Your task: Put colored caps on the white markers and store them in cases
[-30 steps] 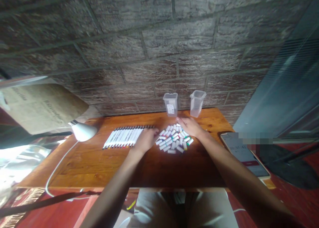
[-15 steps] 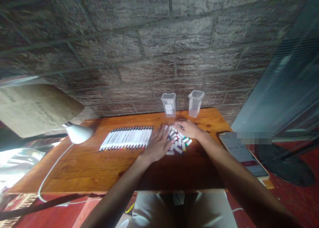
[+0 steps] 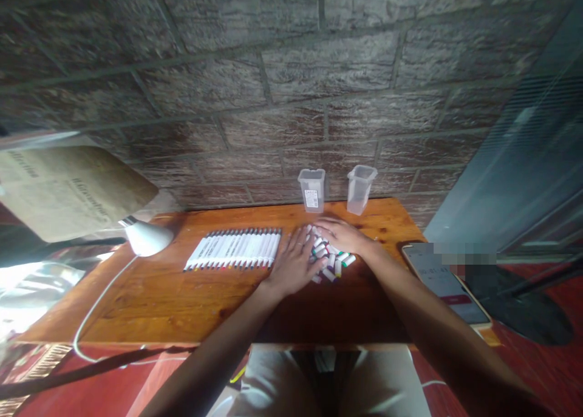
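A pile of white marker caps (image 3: 331,262) with coloured ends lies on the wooden table, between my hands. My left hand (image 3: 295,260) rests along the pile's left side, fingers stretched out and thumb apart, touching caps. Across the far right side of the pile lies my right hand (image 3: 341,235), its fingers extended over the caps and partly covering them. To the left of my left hand, uncapped white markers (image 3: 234,249) lie side by side in a neat row, their coloured tips towards me.
Two clear plastic containers, a labelled one (image 3: 312,191) and a plain one (image 3: 361,189), stand at the back by the brick wall (image 3: 291,125). A lamp (image 3: 148,238) with a white cable stands left. A phone (image 3: 444,283) lies at the table's right edge.
My left hand has shifted slightly right against the caps, pressing the pile closer together. My right hand stays at the far right side. The camera view has moved a little.
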{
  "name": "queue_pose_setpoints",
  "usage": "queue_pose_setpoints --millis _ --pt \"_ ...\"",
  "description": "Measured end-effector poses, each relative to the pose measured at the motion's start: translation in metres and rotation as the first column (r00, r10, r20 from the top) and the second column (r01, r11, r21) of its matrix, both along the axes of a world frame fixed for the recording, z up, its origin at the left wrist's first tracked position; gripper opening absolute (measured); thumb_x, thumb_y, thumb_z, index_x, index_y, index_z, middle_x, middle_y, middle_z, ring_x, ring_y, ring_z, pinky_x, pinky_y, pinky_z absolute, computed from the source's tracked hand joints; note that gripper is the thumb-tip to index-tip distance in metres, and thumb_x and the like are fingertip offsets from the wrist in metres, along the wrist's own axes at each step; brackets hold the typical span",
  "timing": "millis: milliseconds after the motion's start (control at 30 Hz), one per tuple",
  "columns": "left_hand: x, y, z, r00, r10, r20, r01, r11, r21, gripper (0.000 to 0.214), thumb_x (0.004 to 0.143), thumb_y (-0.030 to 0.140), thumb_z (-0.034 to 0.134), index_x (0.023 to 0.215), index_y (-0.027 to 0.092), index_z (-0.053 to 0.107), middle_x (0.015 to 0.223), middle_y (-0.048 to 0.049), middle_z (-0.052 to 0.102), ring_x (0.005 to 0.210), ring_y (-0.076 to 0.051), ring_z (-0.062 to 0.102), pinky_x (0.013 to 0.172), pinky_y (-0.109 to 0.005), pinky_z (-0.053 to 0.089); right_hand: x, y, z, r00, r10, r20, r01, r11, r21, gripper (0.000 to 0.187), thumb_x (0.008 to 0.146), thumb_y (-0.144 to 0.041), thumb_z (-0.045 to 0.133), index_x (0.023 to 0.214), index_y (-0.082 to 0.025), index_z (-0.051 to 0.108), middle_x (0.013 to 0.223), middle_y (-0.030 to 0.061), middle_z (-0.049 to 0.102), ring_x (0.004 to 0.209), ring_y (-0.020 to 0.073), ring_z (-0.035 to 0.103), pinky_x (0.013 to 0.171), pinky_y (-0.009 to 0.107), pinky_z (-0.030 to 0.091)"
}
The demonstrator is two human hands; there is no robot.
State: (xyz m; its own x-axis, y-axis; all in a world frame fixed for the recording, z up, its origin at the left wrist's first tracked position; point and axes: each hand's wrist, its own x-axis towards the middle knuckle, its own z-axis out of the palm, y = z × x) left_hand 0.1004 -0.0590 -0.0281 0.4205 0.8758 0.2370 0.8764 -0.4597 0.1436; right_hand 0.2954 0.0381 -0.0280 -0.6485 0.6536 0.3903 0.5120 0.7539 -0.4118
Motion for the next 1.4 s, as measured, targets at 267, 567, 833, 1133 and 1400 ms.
queue_pose_setpoints --millis 267,567,833,1133,1400 --pt "-0.004 -0.009 -0.003 0.997 0.066 -0.025 -0.068 0.994 -0.081 0.104 0.083 0.082 0.041 0.156 0.009 0.027 0.164 -0.0269 0.017 0.153 -0.041 0.012 0.121 -0.06 0.019 -0.014 -0.002 0.0 0.993 0.095 0.072 -0.099 0.993 0.065 0.049 0.107 -0.037 0.025 0.119 -0.016 0.067 0.124 0.0116 0.071 0.121 0.0203 0.062 0.111 0.038 0.041" --pt "-0.005 -0.003 -0.005 0.996 0.061 -0.063 -0.065 0.996 -0.065 0.091 0.092 0.074 0.032 0.156 0.01 0.026 0.164 -0.0236 0.022 0.153 -0.036 0.019 0.122 -0.053 0.023 -0.017 0.009 -0.003 0.995 0.049 0.088 -0.057 0.994 0.092 0.05 0.107 -0.037 0.024 0.124 -0.013 0.064 0.134 0.0137 0.065 0.133 0.0207 0.054 0.115 0.037 0.037" --pt "-0.008 -0.005 -0.005 0.989 0.083 -0.119 -0.097 0.989 -0.112 0.12 0.074 0.088 0.047 0.157 0.005 0.022 0.164 -0.028 0.015 0.153 -0.041 0.014 0.122 -0.056 0.021 -0.016 0.01 -0.001 0.991 0.049 0.125 -0.057 0.996 0.063 0.048 0.107 -0.036 0.026 0.102 -0.016 0.07 0.104 0.0121 0.074 0.105 0.0222 0.067 0.101 0.038 0.046" --pt "-0.004 -0.007 -0.003 0.992 0.078 -0.1 -0.086 0.993 -0.079 0.118 0.076 0.086 0.046 0.157 0.005 0.022 0.164 -0.0286 0.013 0.153 -0.039 0.012 0.123 -0.054 0.021 -0.001 -0.005 0.011 0.993 -0.091 0.074 0.094 0.995 -0.036 0.052 0.107 -0.041 0.024 0.112 -0.016 0.069 0.119 0.0123 0.072 0.117 0.0224 0.064 0.105 0.035 0.045" --pt "0.006 -0.009 0.0 0.993 0.095 -0.07 -0.105 0.985 -0.139 0.122 0.072 0.088 0.049 0.157 0.005 0.023 0.164 -0.0277 0.012 0.153 -0.04 0.009 0.123 -0.053 0.02 0.028 -0.037 0.014 0.967 -0.237 0.092 0.249 0.958 -0.142 0.061 0.104 -0.047 0.023 0.135 -0.01 0.059 0.142 0.0183 0.06 0.137 0.0277 0.051 0.117 0.045 0.037"
